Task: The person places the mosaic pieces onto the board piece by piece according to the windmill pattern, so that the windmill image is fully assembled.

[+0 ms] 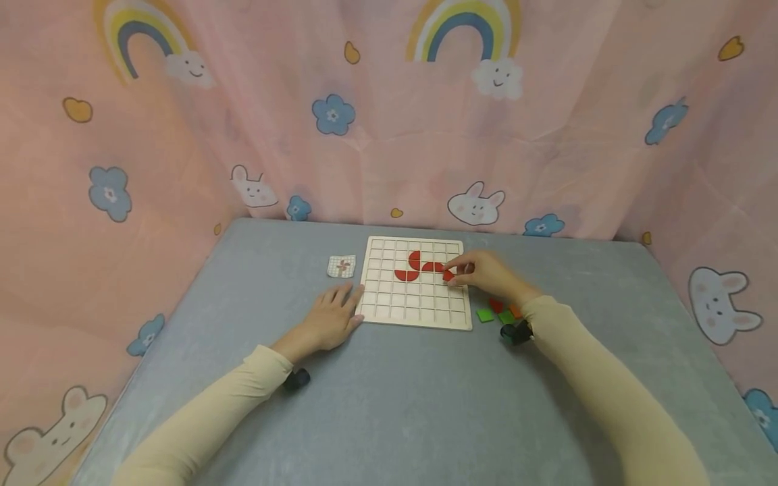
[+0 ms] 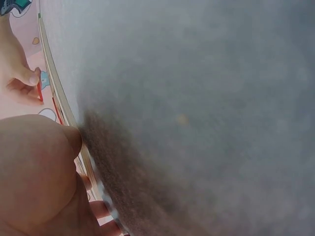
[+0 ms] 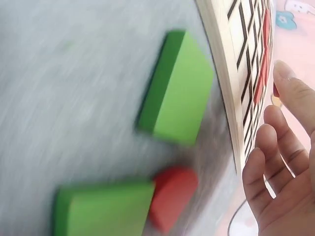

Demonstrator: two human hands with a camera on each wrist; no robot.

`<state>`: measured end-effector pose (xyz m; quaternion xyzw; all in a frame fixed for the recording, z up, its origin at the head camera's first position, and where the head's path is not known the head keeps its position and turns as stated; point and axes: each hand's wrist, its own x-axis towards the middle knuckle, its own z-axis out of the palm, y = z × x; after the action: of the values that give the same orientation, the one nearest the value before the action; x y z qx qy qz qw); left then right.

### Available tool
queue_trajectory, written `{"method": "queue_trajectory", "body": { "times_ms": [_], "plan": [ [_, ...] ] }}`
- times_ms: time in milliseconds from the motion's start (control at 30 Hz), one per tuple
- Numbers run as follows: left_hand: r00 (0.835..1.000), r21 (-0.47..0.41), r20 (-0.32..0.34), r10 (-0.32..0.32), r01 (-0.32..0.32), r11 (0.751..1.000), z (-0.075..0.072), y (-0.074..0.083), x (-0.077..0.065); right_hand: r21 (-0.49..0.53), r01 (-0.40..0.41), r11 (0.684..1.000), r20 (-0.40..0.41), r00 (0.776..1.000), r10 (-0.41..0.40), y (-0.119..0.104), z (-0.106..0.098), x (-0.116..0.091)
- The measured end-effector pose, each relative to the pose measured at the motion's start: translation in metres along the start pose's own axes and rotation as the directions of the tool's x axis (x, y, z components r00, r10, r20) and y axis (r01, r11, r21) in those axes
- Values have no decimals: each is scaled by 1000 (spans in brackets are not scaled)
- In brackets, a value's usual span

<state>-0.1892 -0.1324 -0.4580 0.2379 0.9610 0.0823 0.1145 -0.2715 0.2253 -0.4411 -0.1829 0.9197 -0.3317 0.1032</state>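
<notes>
A wooden grid board [image 1: 389,312] lies flat on the grey table. Red quarter-round pieces [image 1: 415,260] sit in cells near its middle, in a partial pinwheel. Between thumb and fingers my right hand [image 1: 491,273] pinches a red piece [image 1: 448,275] over the board's right side; the left wrist view shows this red piece [image 2: 40,92] edge-on, and the right wrist view mostly hides it behind the thumb. My left hand [image 1: 330,318] rests at the board's left edge, fingers extended, with thumb and forefinger touching the rim.
Left of the board lies a small card [image 1: 342,266] printed with a red pinwheel on a grid. Near the right wrist are loose pieces: green [image 1: 484,315], red [image 1: 496,306] and orange [image 1: 516,311]. A pink patterned curtain [image 1: 377,162] hangs behind the table.
</notes>
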Motion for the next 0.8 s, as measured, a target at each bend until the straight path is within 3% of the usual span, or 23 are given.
{"method": "queue_trajectory", "body": {
  "times_ms": [367, 800],
  "plan": [
    [1000, 5, -3, 2, -2, 1000, 4, -3, 2, -3, 30, 1000, 23, 999, -30, -12, 16, 22],
    [1000, -4, -21, 6, -6, 1000, 5, -4, 2, 8, 13, 1000, 56, 998, -14, -20, 24, 29]
  ]
}}
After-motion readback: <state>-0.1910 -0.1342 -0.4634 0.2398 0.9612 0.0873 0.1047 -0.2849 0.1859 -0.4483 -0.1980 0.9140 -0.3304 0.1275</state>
